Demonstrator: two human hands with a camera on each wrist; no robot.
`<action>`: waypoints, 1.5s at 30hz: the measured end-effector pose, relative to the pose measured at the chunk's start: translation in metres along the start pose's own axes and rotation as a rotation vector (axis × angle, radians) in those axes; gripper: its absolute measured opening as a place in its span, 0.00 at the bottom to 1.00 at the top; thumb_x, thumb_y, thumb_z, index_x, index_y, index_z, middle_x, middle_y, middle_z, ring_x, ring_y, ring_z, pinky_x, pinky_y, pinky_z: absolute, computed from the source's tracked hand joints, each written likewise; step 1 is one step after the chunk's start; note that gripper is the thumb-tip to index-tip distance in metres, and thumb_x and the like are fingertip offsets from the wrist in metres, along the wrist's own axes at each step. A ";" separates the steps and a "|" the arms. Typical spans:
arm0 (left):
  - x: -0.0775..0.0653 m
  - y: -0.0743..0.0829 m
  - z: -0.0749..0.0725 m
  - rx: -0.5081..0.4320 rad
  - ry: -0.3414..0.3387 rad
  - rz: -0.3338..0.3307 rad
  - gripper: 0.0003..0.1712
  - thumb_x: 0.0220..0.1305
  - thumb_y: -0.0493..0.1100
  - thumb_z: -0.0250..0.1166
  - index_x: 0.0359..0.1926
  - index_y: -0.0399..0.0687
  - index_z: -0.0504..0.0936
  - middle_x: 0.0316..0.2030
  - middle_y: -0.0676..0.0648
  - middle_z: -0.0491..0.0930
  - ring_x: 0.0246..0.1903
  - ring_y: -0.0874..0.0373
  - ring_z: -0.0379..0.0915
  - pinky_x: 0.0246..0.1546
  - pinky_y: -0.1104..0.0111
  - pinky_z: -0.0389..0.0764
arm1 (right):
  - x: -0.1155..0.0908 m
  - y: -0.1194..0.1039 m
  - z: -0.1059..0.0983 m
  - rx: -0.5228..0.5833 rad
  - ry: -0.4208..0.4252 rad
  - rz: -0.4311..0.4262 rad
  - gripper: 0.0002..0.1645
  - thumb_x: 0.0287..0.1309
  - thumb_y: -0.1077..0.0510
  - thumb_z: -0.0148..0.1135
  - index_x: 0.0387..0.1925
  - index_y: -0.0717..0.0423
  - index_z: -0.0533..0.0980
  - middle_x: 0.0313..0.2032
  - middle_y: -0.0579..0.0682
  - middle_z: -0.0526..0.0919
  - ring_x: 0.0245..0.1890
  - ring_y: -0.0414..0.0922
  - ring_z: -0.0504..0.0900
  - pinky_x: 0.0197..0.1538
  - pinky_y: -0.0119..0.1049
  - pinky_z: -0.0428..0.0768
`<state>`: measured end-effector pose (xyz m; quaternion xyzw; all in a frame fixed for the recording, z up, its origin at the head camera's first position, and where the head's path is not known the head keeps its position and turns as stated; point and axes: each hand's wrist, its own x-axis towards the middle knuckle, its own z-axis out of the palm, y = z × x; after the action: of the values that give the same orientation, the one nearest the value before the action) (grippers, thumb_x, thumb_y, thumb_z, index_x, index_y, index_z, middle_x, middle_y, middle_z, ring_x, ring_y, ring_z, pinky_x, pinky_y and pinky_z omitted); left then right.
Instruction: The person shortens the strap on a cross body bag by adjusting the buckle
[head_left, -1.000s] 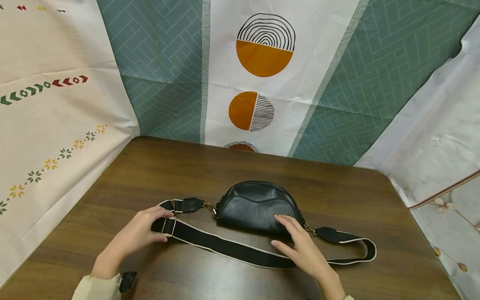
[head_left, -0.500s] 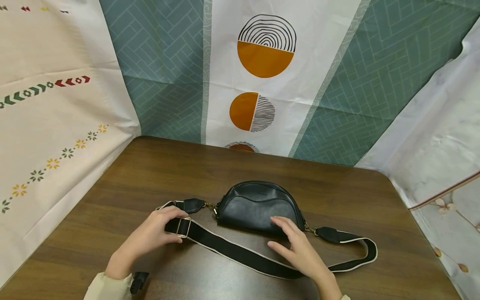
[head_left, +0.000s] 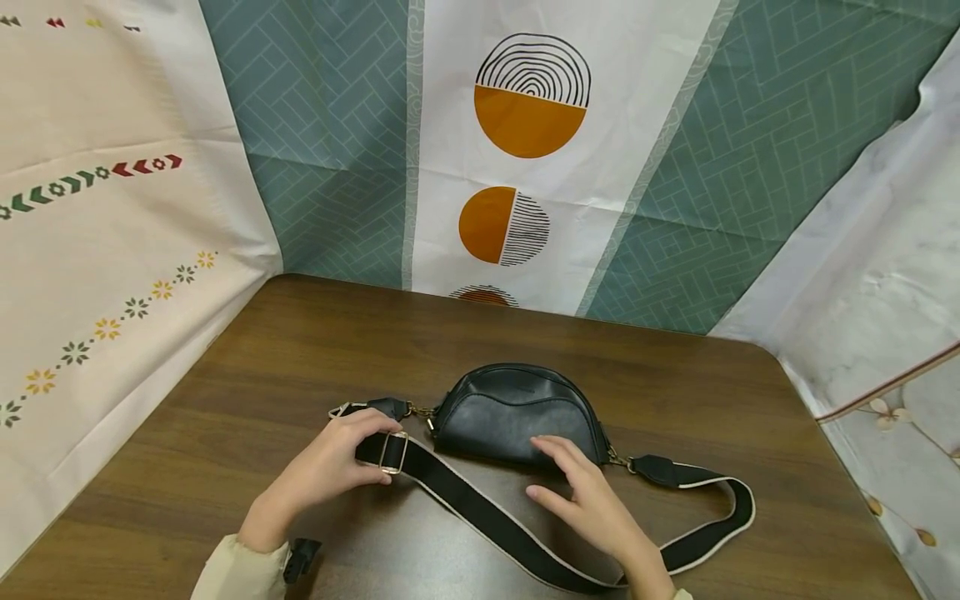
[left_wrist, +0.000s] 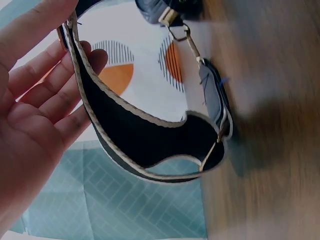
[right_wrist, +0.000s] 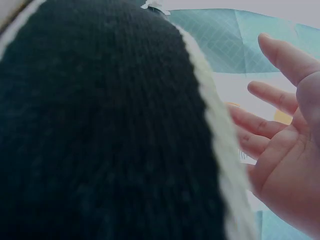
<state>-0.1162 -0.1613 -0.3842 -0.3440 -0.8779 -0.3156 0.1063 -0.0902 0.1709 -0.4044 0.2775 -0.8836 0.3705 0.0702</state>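
A black half-moon handbag [head_left: 510, 425] with a wavy front flap stands on the table. Its black shoulder strap [head_left: 480, 508], edged in white, curves in front of the bag and clips to metal rings at both ends. My left hand [head_left: 330, 471] pinches the strap beside the rectangular metal slider [head_left: 393, 452]. In the left wrist view, a loop of strap [left_wrist: 135, 127] hangs from the thumb and fingers toward the clip. Over the bag's front right, my right hand [head_left: 592, 500] has its fingers spread and holds nothing. The strap [right_wrist: 110, 125] fills much of the right wrist view.
The brown wooden table [head_left: 360, 333] extends around the bag. Behind it hangs a green and white patterned cloth [head_left: 315, 167]. A cream cloth [head_left: 112, 250] borders the left side and a pale floral one [head_left: 877, 333] the right.
My left hand has moved right with the slider part of the strap. The strap's middle now sags nearer the front edge. The right hand has shifted slightly left, and the bag stays put.
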 end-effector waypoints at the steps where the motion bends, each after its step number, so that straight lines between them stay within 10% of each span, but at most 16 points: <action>1: 0.001 0.001 0.001 -0.002 -0.003 0.003 0.28 0.32 0.37 0.76 0.40 0.40 0.77 0.37 0.50 0.76 0.38 0.55 0.72 0.39 0.61 0.73 | 0.000 0.000 0.000 0.003 -0.001 0.002 0.31 0.51 0.52 0.63 0.56 0.57 0.68 0.54 0.44 0.69 0.54 0.43 0.68 0.50 0.42 0.70; 23: 0.029 0.015 0.019 -0.078 0.082 -0.100 0.27 0.34 0.37 0.76 0.41 0.41 0.77 0.38 0.52 0.75 0.39 0.59 0.72 0.40 0.65 0.72 | 0.010 -0.007 0.000 -0.022 -0.058 -0.064 0.30 0.52 0.51 0.62 0.57 0.54 0.67 0.53 0.45 0.69 0.54 0.44 0.68 0.50 0.43 0.70; 45: 0.056 0.037 0.031 -0.239 0.124 -0.038 0.28 0.36 0.38 0.75 0.42 0.40 0.77 0.38 0.50 0.75 0.36 0.60 0.71 0.36 0.69 0.73 | 0.026 -0.017 -0.005 -0.022 -0.117 -0.063 0.31 0.55 0.50 0.59 0.59 0.53 0.64 0.55 0.46 0.68 0.55 0.45 0.66 0.51 0.46 0.68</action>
<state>-0.1320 -0.0908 -0.3683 -0.3173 -0.8324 -0.4403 0.1125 -0.1034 0.1533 -0.3816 0.3256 -0.8810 0.3417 0.0332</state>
